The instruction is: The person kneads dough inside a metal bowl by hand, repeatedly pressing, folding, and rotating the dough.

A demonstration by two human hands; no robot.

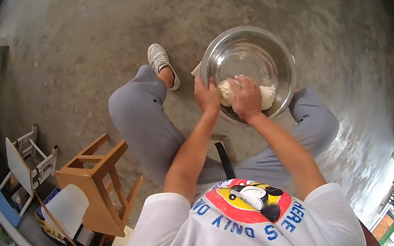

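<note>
A wide steel bowl (245,35) rests between my knees, with pale dough (267,97) in its near part. My left hand (207,95) grips the bowl's left rim, fingers wrapped over the edge. Inside the bowl, my right hand (246,97) presses on the dough, its fingers bent over the lump and partly smeared by motion. A lumpy part of the dough shows between my two hands. Small bits of dough stick to the bowl's inner wall.
Left of my legs a wooden stool (99,180) lies on its side, near a folding chair (20,164) and a cluttered shelf (33,241). My white shoe (159,58) is on the concrete floor (87,37), left of the bowl.
</note>
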